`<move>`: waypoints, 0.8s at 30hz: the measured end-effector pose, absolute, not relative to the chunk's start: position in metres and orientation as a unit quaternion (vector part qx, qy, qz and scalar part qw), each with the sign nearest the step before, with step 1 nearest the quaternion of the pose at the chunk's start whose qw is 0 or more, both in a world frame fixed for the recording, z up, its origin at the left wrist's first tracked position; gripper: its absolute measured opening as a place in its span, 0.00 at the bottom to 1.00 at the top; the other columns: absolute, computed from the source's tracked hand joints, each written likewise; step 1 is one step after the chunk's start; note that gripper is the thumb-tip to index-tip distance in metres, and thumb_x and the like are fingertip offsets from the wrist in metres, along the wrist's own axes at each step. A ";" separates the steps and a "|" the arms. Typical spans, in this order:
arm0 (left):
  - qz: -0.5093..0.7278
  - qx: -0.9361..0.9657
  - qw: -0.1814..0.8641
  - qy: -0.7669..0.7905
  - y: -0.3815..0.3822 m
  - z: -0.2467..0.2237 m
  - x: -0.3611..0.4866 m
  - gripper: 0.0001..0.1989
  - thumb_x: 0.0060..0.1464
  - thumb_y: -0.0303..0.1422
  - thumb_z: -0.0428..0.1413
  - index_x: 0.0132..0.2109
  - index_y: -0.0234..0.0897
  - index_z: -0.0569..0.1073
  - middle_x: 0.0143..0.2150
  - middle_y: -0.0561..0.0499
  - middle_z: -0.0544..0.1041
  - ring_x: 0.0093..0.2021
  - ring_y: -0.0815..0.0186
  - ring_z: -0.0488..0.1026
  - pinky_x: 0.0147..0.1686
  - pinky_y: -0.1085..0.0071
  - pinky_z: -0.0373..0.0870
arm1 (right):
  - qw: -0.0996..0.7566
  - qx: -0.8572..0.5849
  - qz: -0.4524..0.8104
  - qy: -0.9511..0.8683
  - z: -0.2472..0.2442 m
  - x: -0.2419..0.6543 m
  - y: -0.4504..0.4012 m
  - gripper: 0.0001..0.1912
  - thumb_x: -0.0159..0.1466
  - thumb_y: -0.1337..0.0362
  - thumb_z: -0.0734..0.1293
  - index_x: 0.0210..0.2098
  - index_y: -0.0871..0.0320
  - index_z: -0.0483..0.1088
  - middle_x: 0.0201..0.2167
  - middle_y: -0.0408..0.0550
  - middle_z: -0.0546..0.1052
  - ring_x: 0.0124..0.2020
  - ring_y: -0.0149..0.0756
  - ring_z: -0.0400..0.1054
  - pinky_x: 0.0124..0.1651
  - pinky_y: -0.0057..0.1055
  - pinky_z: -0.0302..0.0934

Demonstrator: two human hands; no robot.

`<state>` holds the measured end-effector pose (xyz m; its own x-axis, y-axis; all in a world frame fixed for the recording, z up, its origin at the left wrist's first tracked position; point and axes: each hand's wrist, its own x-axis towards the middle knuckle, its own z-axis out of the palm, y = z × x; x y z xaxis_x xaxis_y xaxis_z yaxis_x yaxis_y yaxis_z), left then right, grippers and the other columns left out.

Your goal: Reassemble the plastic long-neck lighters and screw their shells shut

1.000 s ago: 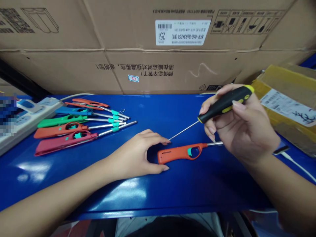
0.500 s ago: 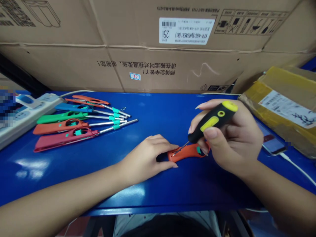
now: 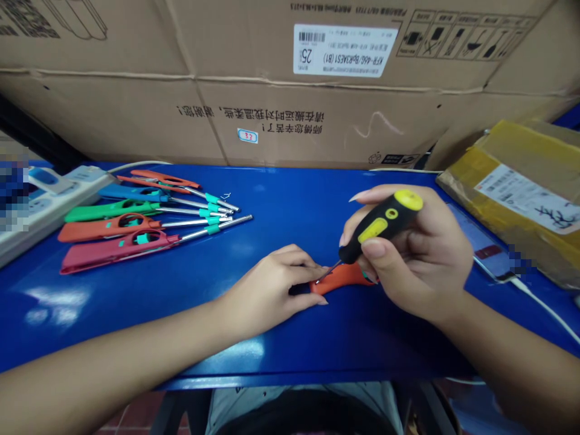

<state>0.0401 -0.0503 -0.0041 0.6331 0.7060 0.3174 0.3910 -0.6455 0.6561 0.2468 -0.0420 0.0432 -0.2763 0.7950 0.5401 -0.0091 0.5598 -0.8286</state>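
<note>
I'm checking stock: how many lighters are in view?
6. Five lie fanned out at left, back to front: orange lighter, blue lighter, green lighter, second orange lighter, red lighter. The left hand grips the third orange lighter. Overlap at the back may hide another.

The screwdriver point(image 3: 380, 226) is black with yellow patches; the lighter point(image 3: 345, 277) at its tip is orange. The other lighters point(image 3: 104, 254) are red, orange, green and blue, with teal and silver parts. The table point(image 3: 362, 350) is blue, the big box point(image 3: 267, 54) brown with black print, the power strip point(image 3: 57, 202) white
</note>
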 end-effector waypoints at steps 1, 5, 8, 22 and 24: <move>0.286 0.859 0.279 0.321 -0.050 -0.004 0.040 0.15 0.57 0.36 0.65 0.51 0.37 0.80 0.44 0.46 0.81 0.46 0.61 0.75 0.49 0.63 0.74 | 0.533 -0.279 0.378 -0.704 0.043 0.247 -0.042 0.18 0.63 0.63 0.73 0.52 0.48 0.71 0.33 0.46 0.75 0.28 0.36 0.72 0.24 0.32 0.71; 0.285 0.853 0.293 0.325 -0.048 -0.003 0.041 0.18 0.55 0.35 0.66 0.51 0.34 0.79 0.44 0.46 0.82 0.46 0.61 0.75 0.49 0.64 0.73 | 0.527 -0.281 0.376 -0.709 0.042 0.248 -0.041 0.19 0.63 0.64 0.73 0.52 0.49 0.70 0.34 0.46 0.76 0.30 0.37 0.73 0.25 0.32 0.72; 0.289 0.849 0.299 0.325 -0.048 -0.004 0.041 0.18 0.54 0.35 0.67 0.50 0.33 0.79 0.44 0.46 0.82 0.46 0.61 0.75 0.49 0.65 0.73 | 0.520 -0.282 0.369 -0.717 0.041 0.248 -0.041 0.18 0.64 0.64 0.72 0.53 0.49 0.70 0.36 0.47 0.76 0.31 0.36 0.73 0.25 0.31 0.71; 0.300 0.844 0.306 0.324 -0.048 -0.006 0.040 0.16 0.54 0.36 0.67 0.49 0.33 0.80 0.43 0.47 0.81 0.45 0.62 0.76 0.49 0.65 0.73 | 0.506 -0.277 0.370 -0.728 0.038 0.248 -0.041 0.18 0.65 0.65 0.70 0.54 0.50 0.68 0.38 0.47 0.75 0.32 0.33 0.73 0.26 0.29 0.71; 0.303 0.845 0.302 0.321 -0.048 -0.007 0.040 0.17 0.54 0.36 0.67 0.49 0.33 0.80 0.43 0.47 0.81 0.45 0.62 0.75 0.48 0.64 0.73 | 0.508 -0.274 0.375 -0.726 0.039 0.247 -0.040 0.18 0.65 0.65 0.71 0.53 0.51 0.68 0.36 0.46 0.75 0.30 0.32 0.73 0.26 0.27 0.70</move>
<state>0.0400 -0.0480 -0.0066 0.6103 0.7259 0.3173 0.3599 -0.6109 0.7052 0.2475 -0.0402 0.0387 -0.3343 0.7788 0.5307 0.0171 0.5680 -0.8228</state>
